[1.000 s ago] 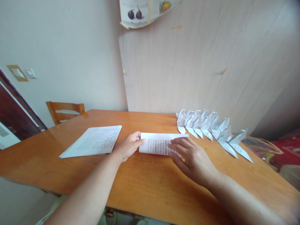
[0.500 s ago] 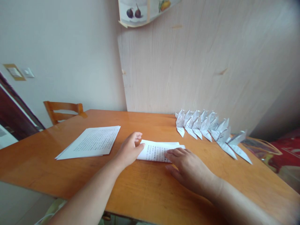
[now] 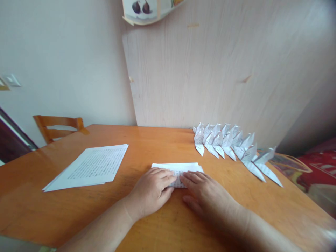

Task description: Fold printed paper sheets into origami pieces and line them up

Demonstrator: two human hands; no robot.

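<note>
A folded sheet of printed paper [image 3: 181, 167] lies on the orange wooden table [image 3: 168, 224] in front of me. My left hand [image 3: 152, 190] lies flat on its left half, fingers stretched out and pressing down. My right hand [image 3: 204, 194] lies flat on its near right part, fingers spread on the paper. Both hands cover the sheet's near edge. The hands almost touch at the fingertips.
A stack of printed sheets [image 3: 89, 167] lies to the left. A row of several folded paper figures [image 3: 231, 145] runs along the back right. A wooden chair [image 3: 59, 125] stands beyond the table's left end. A pale wood panel [image 3: 210, 66] leans behind the table.
The raised fold of the sheet has been laid flat. My left hand moved from the sheet's left edge onto its top, and both hands now press it down. The view shifted left.
</note>
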